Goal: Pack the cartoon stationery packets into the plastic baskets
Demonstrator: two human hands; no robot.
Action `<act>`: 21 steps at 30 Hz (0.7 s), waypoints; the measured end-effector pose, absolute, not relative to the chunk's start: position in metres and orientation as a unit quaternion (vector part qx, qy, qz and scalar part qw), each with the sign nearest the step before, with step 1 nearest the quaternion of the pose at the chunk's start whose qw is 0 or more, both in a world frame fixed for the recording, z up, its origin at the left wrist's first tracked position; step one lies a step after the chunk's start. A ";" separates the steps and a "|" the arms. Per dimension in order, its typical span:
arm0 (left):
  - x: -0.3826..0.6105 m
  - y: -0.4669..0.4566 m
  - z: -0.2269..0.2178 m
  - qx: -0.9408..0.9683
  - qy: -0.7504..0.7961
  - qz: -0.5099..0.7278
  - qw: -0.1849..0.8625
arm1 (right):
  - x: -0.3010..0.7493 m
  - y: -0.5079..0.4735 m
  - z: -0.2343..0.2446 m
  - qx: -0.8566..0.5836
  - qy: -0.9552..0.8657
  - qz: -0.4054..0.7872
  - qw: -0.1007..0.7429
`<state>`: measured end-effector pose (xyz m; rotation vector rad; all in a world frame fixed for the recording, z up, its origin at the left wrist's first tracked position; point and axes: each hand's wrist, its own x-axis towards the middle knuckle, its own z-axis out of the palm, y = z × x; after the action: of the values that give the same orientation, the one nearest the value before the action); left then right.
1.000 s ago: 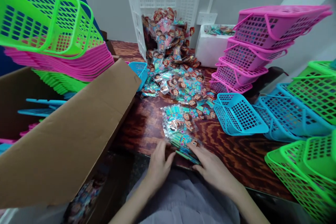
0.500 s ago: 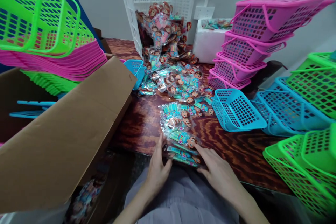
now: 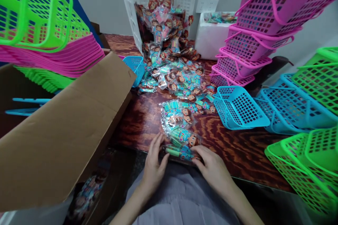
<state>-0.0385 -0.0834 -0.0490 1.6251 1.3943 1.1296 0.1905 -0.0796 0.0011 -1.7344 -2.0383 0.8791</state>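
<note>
Bracketing a packet (image 3: 175, 152) on the near counter (image 3: 137, 126) with open left hand (image 3: 154, 163) and curled right hand (image 3: 213, 164), cannot tell if gripping; seemingly done with the overlapping row (image 3: 173, 112) beyond, not the far heap (image 3: 181, 77).

This looks like a packing workshop: look-alike packets (image 3: 182, 79) spill in a heap from a white crate (image 3: 126, 0) over a wood-grained bench (image 3: 139, 123). Filled pink baskets (image 3: 266, 12) stand stacked on the right, nested baskets (image 3: 76, 56) crowd an open cardboard box (image 3: 68, 123) on the left, and a socket panel (image 3: 207, 5) sits on the grey wall (image 3: 102, 7).
</note>
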 end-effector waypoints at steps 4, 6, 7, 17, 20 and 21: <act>-0.044 -0.088 -0.048 0.685 0.558 0.383 0.269 | 0.181 -0.082 -0.004 -0.594 -0.730 0.286 0.178; -0.046 -0.091 -0.049 0.692 0.558 0.378 0.258 | 0.179 -0.084 -0.006 -0.591 -0.735 0.281 0.178; -0.046 -0.092 -0.050 0.694 0.556 0.380 0.255 | 0.178 -0.085 -0.006 -0.590 -0.736 0.279 0.178; -0.045 -0.100 -0.050 0.605 0.544 0.452 0.365 | 0.178 -0.096 -0.008 -0.593 -0.728 0.277 0.203; -0.048 -0.098 -0.046 0.613 0.544 0.440 0.367 | 0.178 -0.096 -0.008 -0.589 -0.721 0.287 0.224; -0.050 -0.097 -0.045 0.624 0.543 0.430 0.361 | 0.177 -0.096 -0.007 -0.590 -0.715 0.292 0.234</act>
<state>-0.0500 -0.0968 -0.0447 1.6082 1.3997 1.1073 0.1773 -0.0963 -0.0069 -1.6199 -1.9641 0.8011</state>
